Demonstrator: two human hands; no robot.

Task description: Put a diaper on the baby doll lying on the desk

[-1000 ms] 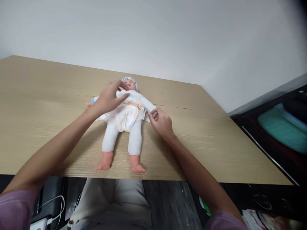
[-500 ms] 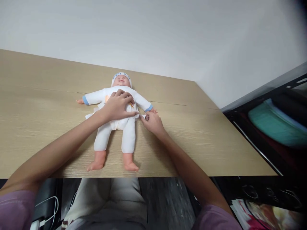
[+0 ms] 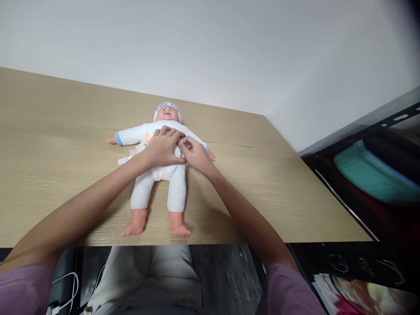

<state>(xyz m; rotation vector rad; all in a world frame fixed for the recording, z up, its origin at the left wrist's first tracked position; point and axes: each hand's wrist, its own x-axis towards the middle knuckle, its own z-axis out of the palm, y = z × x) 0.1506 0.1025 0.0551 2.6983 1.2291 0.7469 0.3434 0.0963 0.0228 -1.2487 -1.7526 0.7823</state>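
Observation:
A baby doll [image 3: 177, 192] in a white suit and a white cap lies on its back, its feet towards me. Round its waist is a white diaper [image 3: 161, 173], one side tab [image 3: 124, 160] sticking out loose at the left. My left hand [image 3: 164, 146] rests on the doll's belly over the diaper's front, fingers spread and thumb pointing right. Close against it, my right hand [image 3: 194, 152] pinches the diaper's other tab, of which only a small white bit shows at the fingertips. My hands cover most of the diaper's front.
The doll lies on a light wooden table [image 3: 272, 188], near its front edge. A pale wall [image 3: 197, 52] rises behind. At the right stands a dark rack with a green item [image 3: 374, 170] in it, and colourful printed packaging [image 3: 357, 293] lies lower down.
My right hand has moved from the doll's right-hand side up and inward onto its belly, bringing the tab across. My left hand stays on the belly.

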